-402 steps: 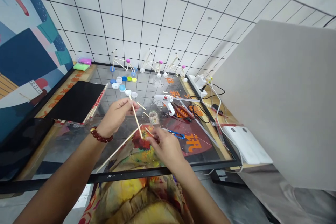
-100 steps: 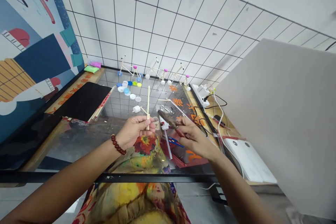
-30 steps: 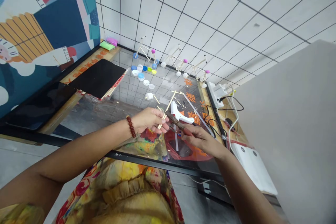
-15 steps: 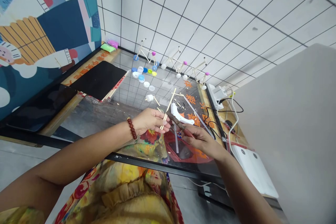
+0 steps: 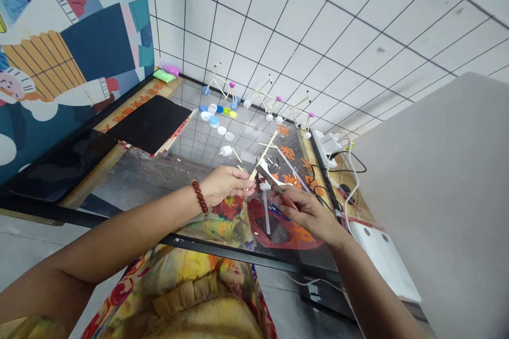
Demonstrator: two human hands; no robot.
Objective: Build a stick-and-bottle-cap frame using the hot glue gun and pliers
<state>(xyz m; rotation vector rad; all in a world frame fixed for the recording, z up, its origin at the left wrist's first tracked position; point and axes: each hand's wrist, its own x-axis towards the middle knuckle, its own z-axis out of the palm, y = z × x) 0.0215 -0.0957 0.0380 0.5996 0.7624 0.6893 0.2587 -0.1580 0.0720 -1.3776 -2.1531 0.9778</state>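
My left hand [image 5: 234, 185], with a beaded bracelet on its wrist, is closed on thin wooden sticks [image 5: 265, 153] that point up and away to the right. In my right hand [image 5: 308, 212] are worn, dark metal pliers with red handles [image 5: 270, 176]; their jaws lie close to the sticks, and whether they touch I cannot tell. A white glue gun [image 5: 274, 174], partly hidden by the pliers, lies behind with a clear glue stick [image 5: 266, 212] nearby. Something blue, perhaps a scissor handle [image 5: 279, 211], shows beside my right hand.
Along the back stand three stick frames [image 5: 262, 92] with bottle-cap wheels and pink balls. Loose bottle caps [image 5: 214, 119] lie before them. At left are a black board [image 5: 151, 123] and a dark phone-like slab [image 5: 59, 164]. A power strip [image 5: 326, 145] with cables runs along the right edge.
The sticks in my left hand have tilted further right. The pliers have shifted slightly, uncovering more of the blue item, and now cover more of the glue gun.
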